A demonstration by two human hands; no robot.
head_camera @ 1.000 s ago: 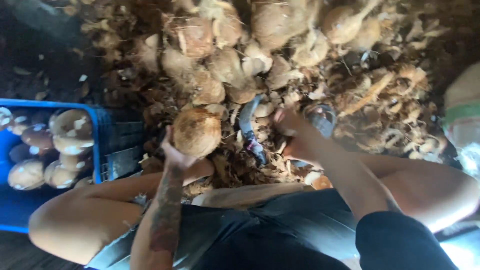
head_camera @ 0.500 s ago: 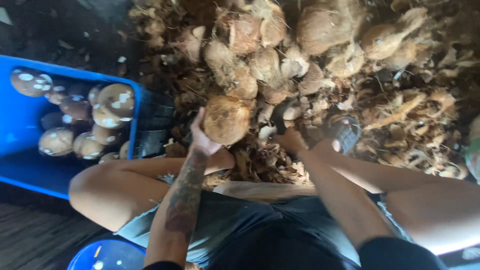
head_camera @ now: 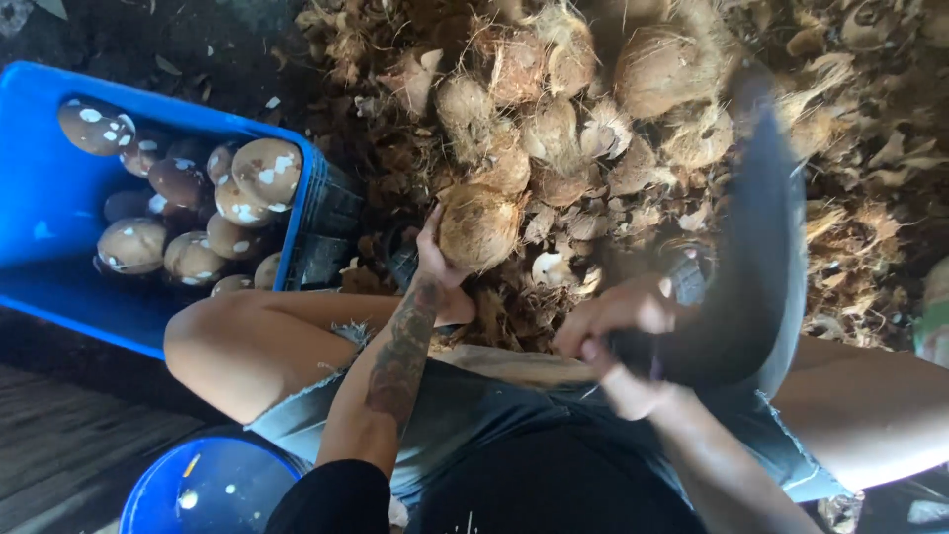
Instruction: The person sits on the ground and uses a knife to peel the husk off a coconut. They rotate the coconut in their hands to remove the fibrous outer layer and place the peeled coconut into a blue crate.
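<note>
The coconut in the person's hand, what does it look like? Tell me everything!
The coconut is round, tan-brown and rough with short husk fibres. The left hand holds it from below and the side, just in front of a big heap of husks and coconuts. Nothing else touches it; the dark curved blade in the right hand is raised apart from it.

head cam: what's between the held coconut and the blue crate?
Head view: between the coconut in the left hand and the blue crate lie loose brown husk scraps on dark ground.
</note>
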